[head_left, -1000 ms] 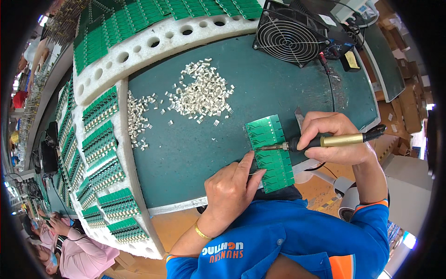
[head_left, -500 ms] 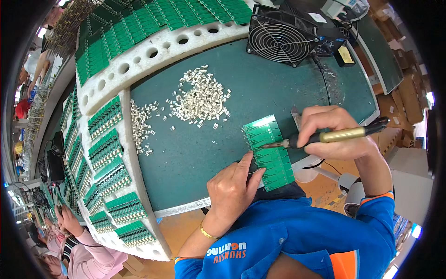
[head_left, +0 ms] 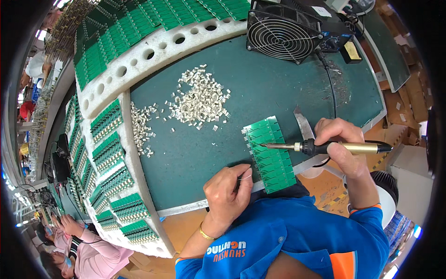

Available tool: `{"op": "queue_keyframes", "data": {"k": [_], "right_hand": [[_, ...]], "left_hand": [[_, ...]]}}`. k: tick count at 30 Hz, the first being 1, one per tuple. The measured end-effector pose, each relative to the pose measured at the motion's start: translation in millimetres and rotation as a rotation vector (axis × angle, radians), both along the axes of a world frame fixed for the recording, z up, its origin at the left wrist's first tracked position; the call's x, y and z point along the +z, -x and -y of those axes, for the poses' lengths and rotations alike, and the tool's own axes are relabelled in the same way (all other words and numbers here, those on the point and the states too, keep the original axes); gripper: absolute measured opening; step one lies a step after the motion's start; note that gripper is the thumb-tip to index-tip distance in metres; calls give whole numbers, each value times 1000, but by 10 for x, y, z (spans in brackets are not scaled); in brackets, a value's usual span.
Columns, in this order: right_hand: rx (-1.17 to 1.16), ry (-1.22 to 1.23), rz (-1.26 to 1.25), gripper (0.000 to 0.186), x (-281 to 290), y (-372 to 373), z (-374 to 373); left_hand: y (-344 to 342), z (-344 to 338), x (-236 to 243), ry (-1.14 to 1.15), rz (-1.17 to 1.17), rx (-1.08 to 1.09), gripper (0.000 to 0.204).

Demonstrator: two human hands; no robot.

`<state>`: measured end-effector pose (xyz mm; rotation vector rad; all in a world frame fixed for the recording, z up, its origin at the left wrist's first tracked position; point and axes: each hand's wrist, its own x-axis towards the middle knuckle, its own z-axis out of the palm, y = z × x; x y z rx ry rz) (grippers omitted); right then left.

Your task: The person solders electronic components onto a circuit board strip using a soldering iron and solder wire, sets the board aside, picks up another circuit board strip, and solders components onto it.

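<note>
A green circuit board panel (head_left: 275, 162) lies at the near edge of the bench, pins sticking out along its left side. My right hand (head_left: 341, 144) is closed around the handle of a soldering iron (head_left: 320, 148), whose tip lies over the panel's upper left part. Just left of the panel is my left hand (head_left: 228, 189), fingers pinched on a thin solder wire (head_left: 245, 177) and apart from the board. Farther off, a heap of small white connectors (head_left: 200, 100) is spread on the green bench mat (head_left: 186, 158).
White foam trays (head_left: 139, 60) hold rows of green boards (head_left: 111, 118) along the left and back. A black fan (head_left: 281, 37) and a sponge holder (head_left: 350, 52) stand at the back right. A flat metal strip (head_left: 304, 123) lies beside the panel. A co-worker (head_left: 100, 253) sits at lower left.
My left hand has drawn back from the panel, toward the lower left. My right hand has shifted right and down, its grip farther back along the iron, with the tip still over the panel.
</note>
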<state>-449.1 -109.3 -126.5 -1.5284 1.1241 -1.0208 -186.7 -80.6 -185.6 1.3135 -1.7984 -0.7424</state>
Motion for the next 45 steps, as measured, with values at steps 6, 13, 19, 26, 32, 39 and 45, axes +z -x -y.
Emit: {"op": "queue_keyframes", "data": {"k": [6, 13, 19, 26, 32, 39, 45], "right_hand": [[-134, -4, 186, 43, -354, -2, -169], [-229, -40, 209, 51, -470, -12, -244], [-223, -26, 242, 51, -455, -93, -376], [-232, 41, 209, 50, -386, -121, -616], [-262, 42, 173, 48, -371, -145, -828], [-170, 107, 132, 47, -391, -154, -940], [-152, 161, 95, 42, -413, -157, -887]], "left_hand": [[5, 4, 50, -39, -32, 63, 4], [6, -1, 69, -81, 13, 92, 8], [-78, -65, 27, -100, -66, 67, 11], [-145, -196, -32, -226, -418, 174, 13], [-188, -416, 10, -242, -339, 156, 8], [-182, -587, 82, -238, -145, 179, 6], [-173, -497, 57, -65, -26, 105, 2]]}}
